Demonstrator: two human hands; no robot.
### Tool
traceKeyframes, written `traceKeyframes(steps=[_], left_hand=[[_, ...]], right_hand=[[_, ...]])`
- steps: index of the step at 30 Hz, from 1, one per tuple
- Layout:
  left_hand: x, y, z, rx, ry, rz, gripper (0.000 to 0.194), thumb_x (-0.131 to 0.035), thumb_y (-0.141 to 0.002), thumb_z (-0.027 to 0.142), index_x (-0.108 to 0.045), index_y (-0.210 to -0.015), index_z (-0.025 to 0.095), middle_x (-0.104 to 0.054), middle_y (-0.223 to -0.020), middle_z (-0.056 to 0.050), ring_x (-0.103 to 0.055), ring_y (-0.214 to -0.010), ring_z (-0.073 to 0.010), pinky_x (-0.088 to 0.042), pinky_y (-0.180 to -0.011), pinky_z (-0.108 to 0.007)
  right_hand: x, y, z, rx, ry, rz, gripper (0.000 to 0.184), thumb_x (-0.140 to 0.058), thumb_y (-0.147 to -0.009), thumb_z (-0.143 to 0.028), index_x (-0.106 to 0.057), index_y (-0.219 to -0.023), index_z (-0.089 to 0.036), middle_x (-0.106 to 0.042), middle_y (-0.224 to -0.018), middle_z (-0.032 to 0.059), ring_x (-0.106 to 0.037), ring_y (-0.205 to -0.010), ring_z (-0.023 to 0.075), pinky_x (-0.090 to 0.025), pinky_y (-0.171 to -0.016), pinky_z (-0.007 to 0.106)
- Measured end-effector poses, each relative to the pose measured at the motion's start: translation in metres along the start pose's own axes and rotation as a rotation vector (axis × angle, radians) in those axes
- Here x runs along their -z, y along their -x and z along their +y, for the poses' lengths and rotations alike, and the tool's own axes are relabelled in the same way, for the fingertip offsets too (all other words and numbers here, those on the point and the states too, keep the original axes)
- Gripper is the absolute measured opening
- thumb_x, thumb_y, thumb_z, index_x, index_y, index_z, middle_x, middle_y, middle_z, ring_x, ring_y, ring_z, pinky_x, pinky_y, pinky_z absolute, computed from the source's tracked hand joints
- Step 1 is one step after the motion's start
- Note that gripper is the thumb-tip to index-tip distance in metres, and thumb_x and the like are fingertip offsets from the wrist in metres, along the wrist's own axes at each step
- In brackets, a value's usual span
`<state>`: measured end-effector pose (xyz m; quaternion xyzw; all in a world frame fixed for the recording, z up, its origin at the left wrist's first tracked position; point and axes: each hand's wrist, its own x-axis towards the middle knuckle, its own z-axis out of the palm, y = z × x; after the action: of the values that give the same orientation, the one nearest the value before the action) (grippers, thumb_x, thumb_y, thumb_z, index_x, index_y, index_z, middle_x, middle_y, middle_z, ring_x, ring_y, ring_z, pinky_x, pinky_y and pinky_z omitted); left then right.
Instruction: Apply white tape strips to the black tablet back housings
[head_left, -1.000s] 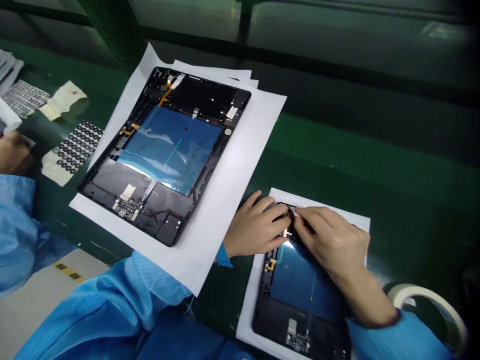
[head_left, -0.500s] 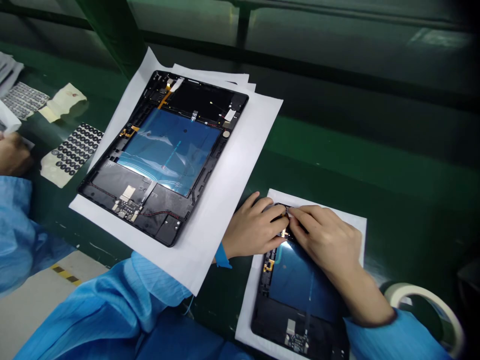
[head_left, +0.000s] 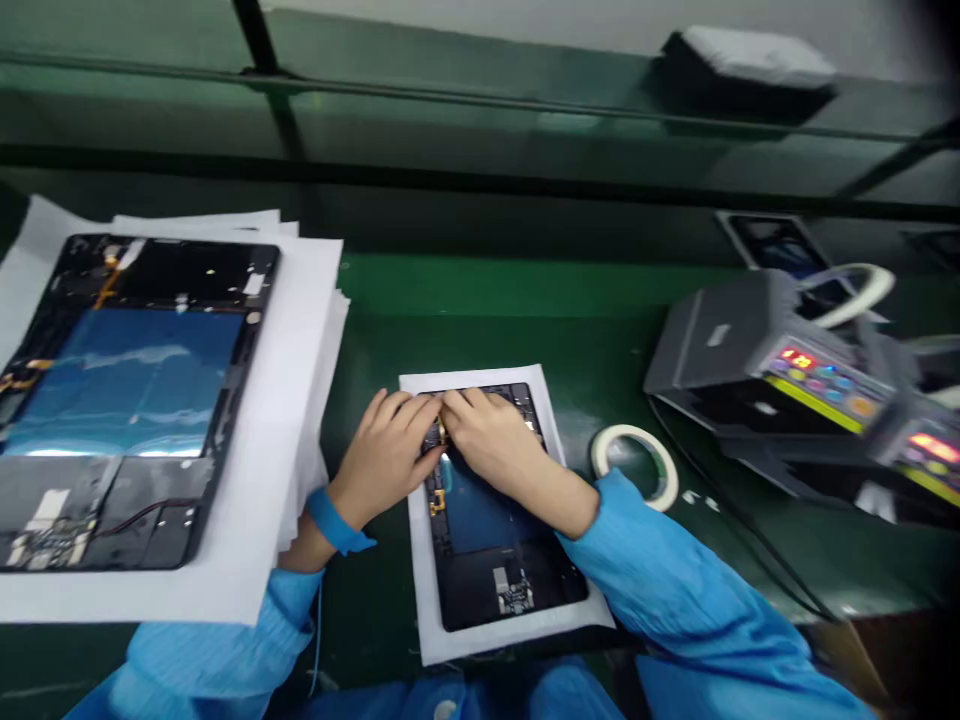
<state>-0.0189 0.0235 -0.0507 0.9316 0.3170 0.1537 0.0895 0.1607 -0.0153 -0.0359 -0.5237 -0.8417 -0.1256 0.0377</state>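
An opened tablet [head_left: 517,555] with a blue battery [head_left: 480,510] and a small circuit board lies in front of me on white paper [head_left: 429,610]. My left hand [head_left: 386,445] rests at its upper left corner, fingers bent inward and closed. Across the upper part of the tablet reaches my right hand [head_left: 491,440], its fingers pinched together against the left fingertips. Whatever sits between the fingers is hidden. A blue band [head_left: 337,522] circles my left wrist. Another opened tablet [head_left: 124,380] lies on paper sheets [head_left: 300,400] to the left, above my left forearm.
A roll of tape [head_left: 600,450] lies on the green table [head_left: 480,290] just right of the tablet. Grey machines with lit red displays [head_left: 720,350] stand further right, a cable [head_left: 742,520] running below them. A dark box with a white top [head_left: 757,60] is on the shelf behind.
The view has swung right and levelled, bringing the machines into sight and losing the neighbouring person's hand and sticker sheets. Both my hands remain at the same corner of the tablet.
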Motion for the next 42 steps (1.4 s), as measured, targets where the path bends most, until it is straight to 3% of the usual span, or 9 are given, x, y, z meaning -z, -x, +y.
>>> traceKeyframes(steps=[3, 6, 10, 13, 21, 27, 35, 42], left_hand=[[0.000, -0.003, -0.003, -0.042, -0.032, 0.027, 0.037, -0.050, -0.099, 0.030, -0.058, -0.131, 0.015, -0.065, -0.129, -0.014, -0.056, -0.120, -0.0312, -0.042, -0.110, -0.056], [0.001, -0.003, -0.004, -0.058, -0.046, 0.032, 0.035, -0.048, -0.100, 0.031, -0.061, -0.128, 0.016, -0.065, -0.128, -0.014, -0.057, -0.119, -0.0322, -0.042, -0.109, -0.058], [0.001, -0.004, -0.004, -0.064, -0.053, 0.030, 0.034, -0.047, -0.100, 0.032, -0.062, -0.126, 0.016, -0.064, -0.127, -0.015, -0.056, -0.120, -0.0326, -0.042, -0.110, -0.058], [0.002, -0.004, -0.005, -0.068, -0.073, 0.022, 0.034, -0.046, -0.101, 0.032, -0.062, -0.126, 0.014, -0.063, -0.129, -0.015, -0.056, -0.121, -0.0331, -0.042, -0.110, -0.057], [0.002, -0.004, -0.006, -0.066, -0.062, 0.011, 0.034, -0.046, -0.101, 0.034, -0.062, -0.125, 0.017, -0.062, -0.131, -0.015, -0.056, -0.123, -0.0331, -0.043, -0.110, -0.057], [0.001, -0.003, -0.007, -0.088, -0.086, 0.035, 0.035, -0.044, -0.103, 0.033, -0.061, -0.126, 0.013, -0.062, -0.130, -0.016, -0.055, -0.121, -0.0330, -0.044, -0.109, -0.057], [0.000, -0.003, -0.006, -0.090, -0.080, 0.031, 0.033, -0.046, -0.102, 0.033, -0.060, -0.126, 0.014, -0.061, -0.131, -0.015, -0.055, -0.122, -0.0328, -0.043, -0.110, -0.057], [0.000, -0.004, -0.006, -0.070, -0.062, 0.013, 0.033, -0.046, -0.102, 0.033, -0.059, -0.127, 0.017, -0.061, -0.132, -0.014, -0.054, -0.123, -0.0326, -0.042, -0.111, -0.057]], right_hand=[[0.015, 0.028, 0.005, -0.016, 0.020, 0.083, 0.028, -0.047, -0.095, -0.014, -0.069, -0.110, -0.024, -0.068, -0.109, 0.0020, -0.060, -0.095, 0.0152, -0.050, -0.083, 0.027], [0.028, 0.084, 0.029, -0.116, 0.069, 0.233, 0.027, -0.050, -0.096, -0.016, -0.069, -0.113, -0.025, -0.069, -0.114, 0.0011, -0.062, -0.102, 0.0135, -0.048, -0.092, 0.023], [0.024, 0.161, 0.082, -0.526, 0.300, 0.455, 0.038, -0.059, -0.091, -0.018, -0.061, -0.127, -0.009, -0.070, -0.109, 0.0158, -0.064, -0.095, 0.0242, -0.050, -0.078, 0.034], [0.012, 0.192, 0.110, -0.702, 0.438, 0.450, 0.050, -0.063, -0.089, -0.025, -0.056, -0.136, -0.009, -0.069, -0.114, 0.0173, -0.064, -0.097, 0.0272, -0.049, -0.072, 0.034], [-0.004, 0.202, 0.119, -0.831, 0.380, 0.416, 0.049, -0.057, -0.091, -0.027, -0.056, -0.138, -0.011, -0.067, -0.117, 0.0188, -0.063, -0.101, 0.0300, -0.050, -0.076, 0.039], [-0.006, 0.204, 0.120, -0.863, 0.340, 0.441, 0.023, -0.057, -0.091, -0.029, -0.068, -0.106, -0.015, -0.067, -0.118, 0.0164, -0.064, -0.103, 0.0276, -0.052, -0.086, 0.038], [-0.005, 0.207, 0.127, -0.867, 0.375, 0.445, 0.031, -0.058, -0.091, -0.030, -0.065, -0.117, -0.014, -0.068, -0.111, 0.0171, -0.065, -0.101, 0.0288, -0.051, -0.078, 0.036], [-0.007, 0.213, 0.127, -0.839, 0.354, 0.432, 0.036, -0.059, -0.091, -0.026, -0.061, -0.125, -0.015, -0.068, -0.112, 0.0186, -0.065, -0.102, 0.0298, -0.051, -0.082, 0.037]])
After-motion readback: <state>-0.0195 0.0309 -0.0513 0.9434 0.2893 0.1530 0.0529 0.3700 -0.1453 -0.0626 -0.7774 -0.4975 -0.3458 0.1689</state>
